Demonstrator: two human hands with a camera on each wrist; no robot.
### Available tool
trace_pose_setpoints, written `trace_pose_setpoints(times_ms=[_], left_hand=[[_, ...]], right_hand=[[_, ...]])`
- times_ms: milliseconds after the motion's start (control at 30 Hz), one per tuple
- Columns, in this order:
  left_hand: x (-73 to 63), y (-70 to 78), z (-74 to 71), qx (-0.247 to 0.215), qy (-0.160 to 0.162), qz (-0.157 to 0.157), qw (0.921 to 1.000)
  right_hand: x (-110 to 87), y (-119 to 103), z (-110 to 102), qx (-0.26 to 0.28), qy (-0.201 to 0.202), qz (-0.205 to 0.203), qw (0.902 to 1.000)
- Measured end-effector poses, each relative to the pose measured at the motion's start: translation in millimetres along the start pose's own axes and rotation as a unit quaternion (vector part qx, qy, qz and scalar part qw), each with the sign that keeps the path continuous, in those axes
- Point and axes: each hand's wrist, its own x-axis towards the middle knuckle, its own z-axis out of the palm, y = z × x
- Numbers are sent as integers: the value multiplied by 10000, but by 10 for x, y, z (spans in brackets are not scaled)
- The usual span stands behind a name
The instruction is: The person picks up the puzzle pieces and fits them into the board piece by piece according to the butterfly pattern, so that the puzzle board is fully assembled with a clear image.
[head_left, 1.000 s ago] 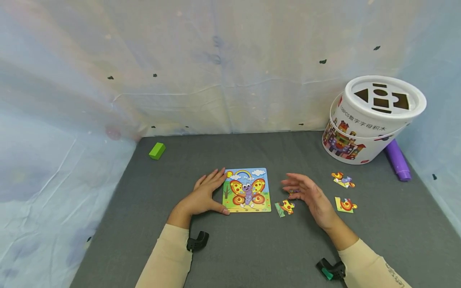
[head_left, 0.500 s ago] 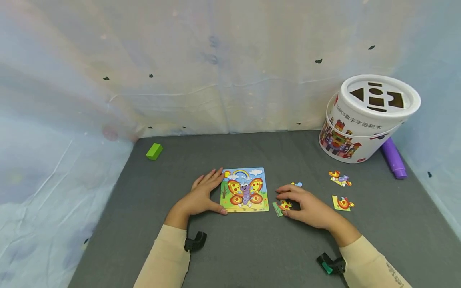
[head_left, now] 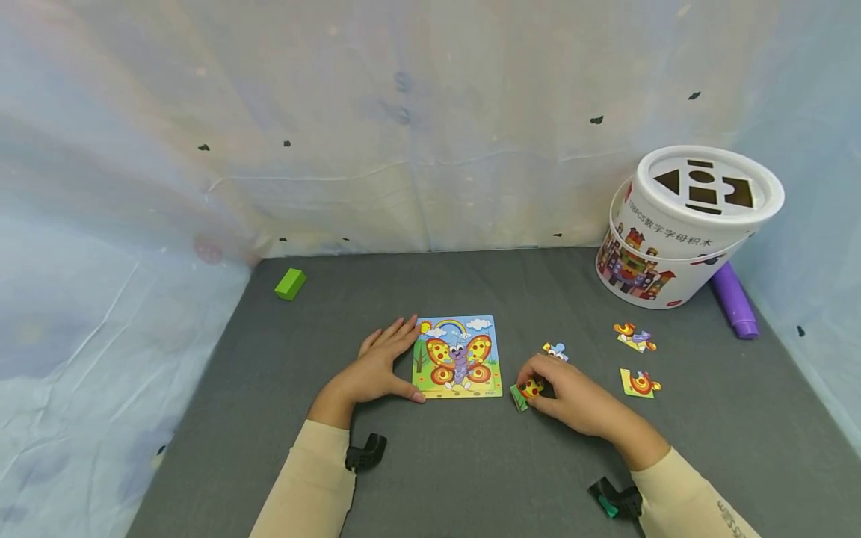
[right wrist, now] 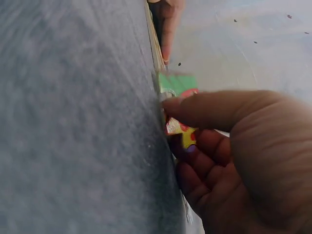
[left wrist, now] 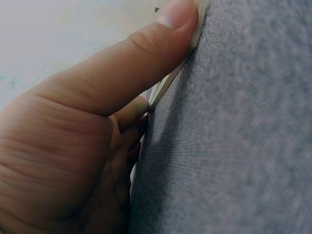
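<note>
Head view: nearest you, two cream sleeves (head_left: 303, 482), each with a black mount (head_left: 366, 453) at the cuff. Your right grip (head_left: 572, 396) is clamped on a green-and-spotted puzzle piece (head_left: 519, 398), thumb on one side, fingers on the other; piece tilted up just right of the board, low at the counter (head_left: 464, 467); can't tell if its edge touches. Your left grip (head_left: 373, 370) is spread, fingers apart, fingertip and thumb touching the left side of the butterfly puzzle board (head_left: 460, 356), which lies flat. Well to the right, a yellow-and-red piece (head_left: 640, 383); just beyond your right grip, a blue-and-white piece (head_left: 555, 351), partly hidden; farther, a purple-bodied piece (head_left: 635, 338). Then a purple tube (head_left: 735, 302) at far right, green block (head_left: 291, 284) far left, white lidded bucket (head_left: 673, 243) by the tube, pale sheet (head_left: 417, 134) behind.
</note>
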Motion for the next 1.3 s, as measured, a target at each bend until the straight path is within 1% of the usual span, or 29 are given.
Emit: trace_pose_setpoints(times_ms=[100, 233, 300, 367, 467, 567, 700, 933, 1133, 1300], left_hand=[[0, 6, 2, -48, -9, -6, 10000], [3, 9, 3, -69, -8, 12, 10000], [4, 6, 3, -66, -6, 17, 10000], [3, 4, 3, -72, -15, 4, 10000], [1, 0, 3, -84, -13, -6, 10000], [0, 0, 3, -76, 6, -4, 10000], [1, 10, -1, -79, 23, 13, 10000], [-11, 37, -13, -64, 30, 32, 10000], [-11, 34, -9, -36, 41, 28, 10000], [-6, 30, -5, -69, 48, 28, 10000]], right_hand=[[8, 4, 22, 302, 212, 150, 9992], [26, 7, 66, 717, 806, 212, 9939], [33, 8, 97, 1034, 1077, 196, 9886], [45, 7, 131, 1423, 1254, 179, 9817], [71, -1, 185, 2027, 1364, 132, 9696], [98, -19, 232, 2337, 1494, 140, 9607], [136, -48, 301, 2419, 1578, 200, 9572], [269, -130, 449, 2240, 1627, 128, 9608], [472, -238, 557, 2050, 1764, 155, 9626], [678, -301, 631, 2236, 1623, 332, 9605]])
